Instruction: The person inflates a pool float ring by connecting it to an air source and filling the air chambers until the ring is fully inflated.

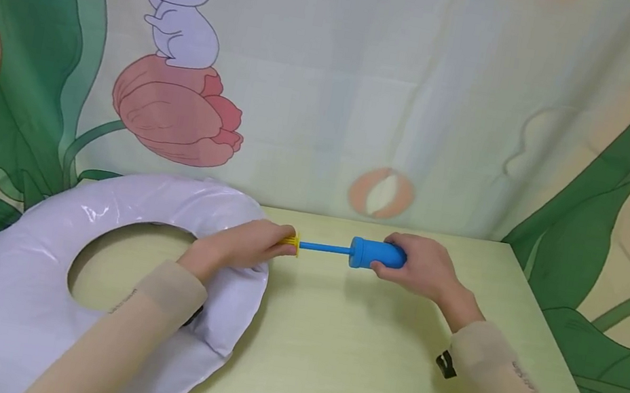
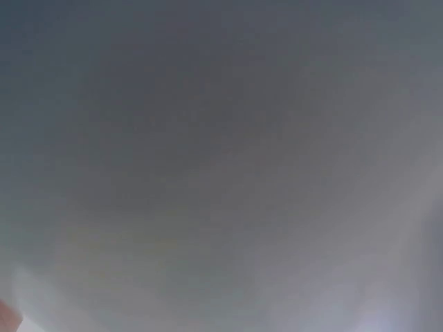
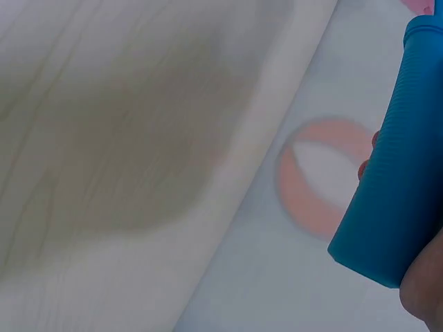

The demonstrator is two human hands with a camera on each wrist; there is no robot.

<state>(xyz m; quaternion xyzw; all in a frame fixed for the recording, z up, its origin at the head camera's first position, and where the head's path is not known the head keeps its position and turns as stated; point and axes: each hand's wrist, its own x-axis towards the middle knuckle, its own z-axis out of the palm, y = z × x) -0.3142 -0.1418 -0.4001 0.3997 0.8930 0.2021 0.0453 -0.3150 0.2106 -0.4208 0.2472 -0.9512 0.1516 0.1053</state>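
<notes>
A blue hand pump is held sideways above the table between both hands. My right hand grips its ribbed blue barrel, fingers and thumb wrapped around it. A thin blue rod extends from the barrel toward the left. At the rod's other end, my left hand grips a yellow end piece, mostly hidden by the fingers. Under the left forearm lies a white inflatable ring, partly filled and creased. The left wrist view is a grey blur with a bit of skin at its lower left corner.
The pale wooden table ends at a back edge against a printed curtain with a rabbit and tulips. A small black piece shows beside the right sleeve. The ring covers the table's left side.
</notes>
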